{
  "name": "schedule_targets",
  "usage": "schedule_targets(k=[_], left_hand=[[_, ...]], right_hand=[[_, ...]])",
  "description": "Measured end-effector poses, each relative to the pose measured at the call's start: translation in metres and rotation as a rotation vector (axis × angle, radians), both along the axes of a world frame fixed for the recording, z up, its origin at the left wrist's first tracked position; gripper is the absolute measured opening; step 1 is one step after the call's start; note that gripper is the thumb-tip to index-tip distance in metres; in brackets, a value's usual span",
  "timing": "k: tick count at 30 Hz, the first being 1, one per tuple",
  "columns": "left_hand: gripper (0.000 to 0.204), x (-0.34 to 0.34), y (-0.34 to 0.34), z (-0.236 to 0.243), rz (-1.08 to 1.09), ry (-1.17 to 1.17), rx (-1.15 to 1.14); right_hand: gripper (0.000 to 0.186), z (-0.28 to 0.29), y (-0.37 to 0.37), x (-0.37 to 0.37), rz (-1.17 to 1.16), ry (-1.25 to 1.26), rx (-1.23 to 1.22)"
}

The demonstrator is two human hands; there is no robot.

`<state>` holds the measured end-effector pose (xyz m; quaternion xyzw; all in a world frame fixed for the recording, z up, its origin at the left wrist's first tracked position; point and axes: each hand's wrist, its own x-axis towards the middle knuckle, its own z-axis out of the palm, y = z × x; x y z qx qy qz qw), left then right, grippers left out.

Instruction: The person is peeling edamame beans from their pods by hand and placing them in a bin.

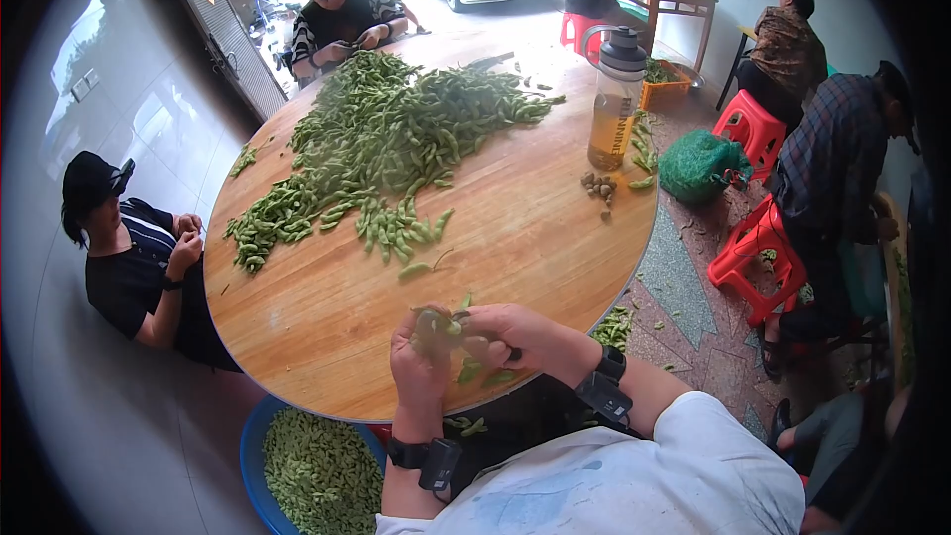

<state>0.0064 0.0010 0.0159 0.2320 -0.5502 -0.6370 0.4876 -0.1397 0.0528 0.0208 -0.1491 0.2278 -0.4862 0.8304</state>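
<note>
Both my hands meet above the near edge of the round wooden table. My left hand is closed around a few green soybean pods, slightly blurred. Thumb and fingers of my right hand pinch at the same pods, so the exact grip is partly hidden. A few more pods show just beneath my right hand. Beyond them, a loose pod lies in front of a large heap of soybean pods that spreads over the far left half of the tabletop.
A blue basin of shelled beans stands below the table, left of my left forearm. At the table's right are a drink bottle and small brown lumps. Co-workers sit around. A green mesh bag and red stools stand right.
</note>
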Motion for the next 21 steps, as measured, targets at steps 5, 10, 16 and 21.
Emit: schedule_targets(k=[5,10,16,21], left_hand=[[0.006,-0.008,0.006,-0.003,0.044,0.033,0.267],[0.011,-0.011,-0.005,-0.009,0.226,-0.214,0.101],[0.027,-0.012,-0.013,-0.008,0.077,0.042,0.285],[0.025,-0.008,-0.011,-0.007,0.067,-0.041,0.250]], right_hand=[[0.016,-0.004,-0.002,0.008,-0.212,0.842,-0.347],[0.008,-0.008,-0.015,0.008,-0.487,1.409,-0.662],[0.012,-0.013,-0.034,0.001,-0.301,1.088,-0.388],[0.014,-0.010,-0.031,0.003,-0.286,1.082,-0.312]])
